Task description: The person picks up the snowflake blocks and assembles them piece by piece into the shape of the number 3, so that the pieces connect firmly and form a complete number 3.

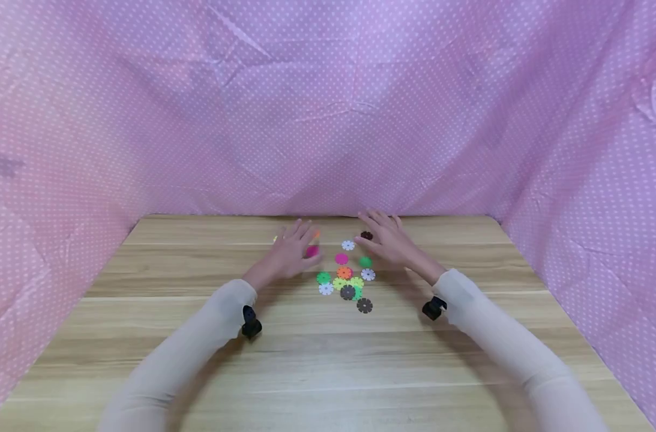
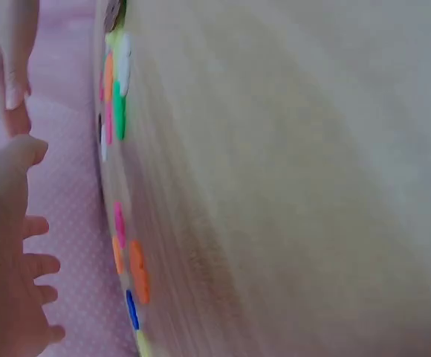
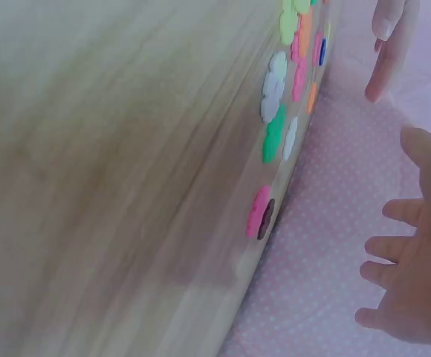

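Several small, flat plastic discs with notched rims lie scattered on the wooden table, some overlapping. My left hand (image 1: 291, 250) is spread over the left of the group, palm down and holding nothing. A pink disc (image 1: 312, 251) shows by its thumb; in the left wrist view an orange disc (image 2: 140, 272) and a blue disc (image 2: 132, 309) lie below that hand. Fingers spread, my right hand (image 1: 388, 240) hovers at the right side, beside a dark brown disc (image 1: 367, 235) and a green disc (image 1: 365, 262). Under its palm, a pink disc (image 3: 258, 212) is hidden from the head view.
Between the hands and nearer me sit an orange disc (image 1: 344, 272), a white disc (image 1: 325, 289) and a dark disc (image 1: 364, 306). A pink dotted cloth (image 1: 328, 120) hangs behind and along both sides of the wooden table (image 1: 328, 372). Each wrist carries a small black camera (image 1: 251, 324).
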`<action>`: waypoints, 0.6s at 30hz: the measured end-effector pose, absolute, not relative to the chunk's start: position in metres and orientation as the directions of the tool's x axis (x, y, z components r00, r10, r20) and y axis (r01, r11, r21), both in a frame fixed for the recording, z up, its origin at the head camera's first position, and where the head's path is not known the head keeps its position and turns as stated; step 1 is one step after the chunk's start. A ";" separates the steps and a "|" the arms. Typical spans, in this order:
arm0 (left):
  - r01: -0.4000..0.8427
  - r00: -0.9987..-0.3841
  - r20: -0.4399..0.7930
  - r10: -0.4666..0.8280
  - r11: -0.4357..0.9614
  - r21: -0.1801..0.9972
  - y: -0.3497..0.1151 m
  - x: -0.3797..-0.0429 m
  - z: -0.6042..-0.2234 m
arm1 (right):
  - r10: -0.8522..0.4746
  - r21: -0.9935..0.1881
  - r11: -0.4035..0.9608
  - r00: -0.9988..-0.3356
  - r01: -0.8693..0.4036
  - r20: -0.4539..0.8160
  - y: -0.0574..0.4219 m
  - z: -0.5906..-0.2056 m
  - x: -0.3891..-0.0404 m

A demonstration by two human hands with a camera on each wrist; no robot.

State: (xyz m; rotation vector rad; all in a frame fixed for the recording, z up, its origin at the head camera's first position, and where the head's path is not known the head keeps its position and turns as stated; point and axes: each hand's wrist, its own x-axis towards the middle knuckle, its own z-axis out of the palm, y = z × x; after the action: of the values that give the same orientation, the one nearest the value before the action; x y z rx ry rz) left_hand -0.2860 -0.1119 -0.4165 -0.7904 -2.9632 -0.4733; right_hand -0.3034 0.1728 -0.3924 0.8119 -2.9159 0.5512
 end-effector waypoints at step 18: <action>0.527 -0.779 0.109 0.617 0.552 0.647 -0.081 -0.256 -0.418 | -0.674 -0.611 0.560 -0.736 -0.559 0.056 0.176 -0.395 -0.253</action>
State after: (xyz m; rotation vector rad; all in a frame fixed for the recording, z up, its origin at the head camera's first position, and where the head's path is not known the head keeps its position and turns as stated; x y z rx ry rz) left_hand -0.2557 -0.0814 -0.4183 -1.0680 -2.8806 -1.1274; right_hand -0.2535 0.1757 -0.3950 1.1728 -2.9351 1.0384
